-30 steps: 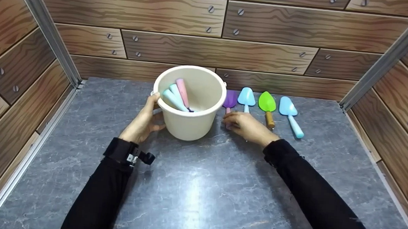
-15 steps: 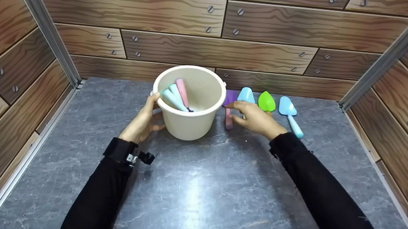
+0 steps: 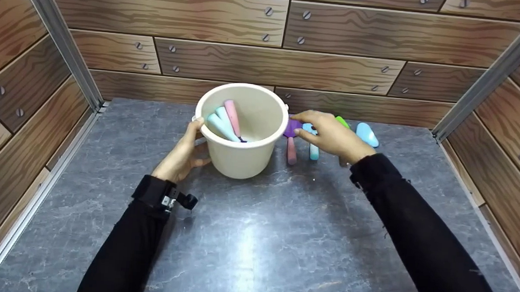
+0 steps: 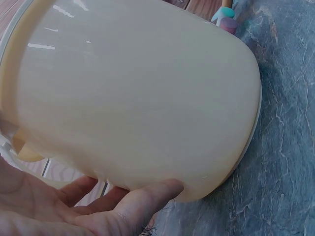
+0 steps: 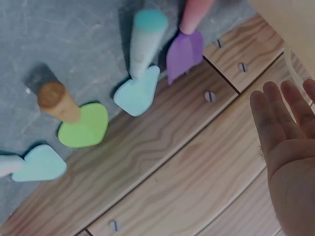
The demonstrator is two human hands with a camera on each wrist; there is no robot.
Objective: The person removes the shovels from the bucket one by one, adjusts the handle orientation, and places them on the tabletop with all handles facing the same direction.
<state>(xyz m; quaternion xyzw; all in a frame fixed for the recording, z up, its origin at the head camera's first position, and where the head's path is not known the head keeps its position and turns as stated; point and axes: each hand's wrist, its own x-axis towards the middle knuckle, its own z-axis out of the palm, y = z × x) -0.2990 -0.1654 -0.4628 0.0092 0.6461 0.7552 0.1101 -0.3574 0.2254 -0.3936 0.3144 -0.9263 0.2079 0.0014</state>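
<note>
Purple shovel (image 3: 291,141) lying front-to-back, blade wallward, bucket (image 3: 240,160) seemingly upright

wood-patterned walls (image 3: 222,18), grey marbled tabletop (image 3: 298,252), metal corner posts (image 3: 65,44)

Four shovels (image 3: 314,152) lie right of the bucket (image 3: 241,163), three handles (image 3: 231,119) inside.
</note>
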